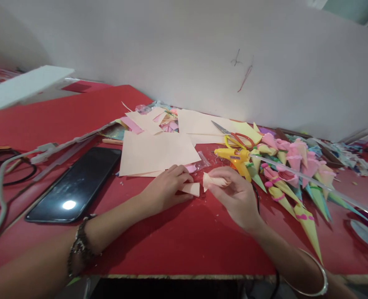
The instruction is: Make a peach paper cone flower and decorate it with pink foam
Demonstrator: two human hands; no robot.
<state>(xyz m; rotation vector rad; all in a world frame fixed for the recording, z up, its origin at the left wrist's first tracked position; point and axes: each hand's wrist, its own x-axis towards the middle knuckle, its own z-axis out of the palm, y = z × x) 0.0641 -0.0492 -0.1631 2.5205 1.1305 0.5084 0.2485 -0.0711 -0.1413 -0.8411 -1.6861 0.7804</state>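
Observation:
My left hand (pixel 168 189) rests low over the red table, its fingers closed on a small cream paper strip (pixel 191 189). To its right, my right hand (pixel 234 195) pinches a rolled piece of cream paper (pixel 213 181), which has a flared, curled end turned toward the strip. A narrow gap separates the two pieces. Just behind the right hand lies a yellow glue gun (pixel 236 158) with a clear glue stick (pixel 308 178) running out of its back. Cream paper sheets (pixel 157 151) lie behind the left hand.
A black phone (pixel 78 182) lies left of my left forearm. Scissors (pixel 234 136) with red and yellow handles rest on paper at the back. Several pink and yellow paper flowers (pixel 293 162) are heaped on the right. A white cable (pixel 1 187) curves along the left. The table's front edge (pixel 177 276) is near.

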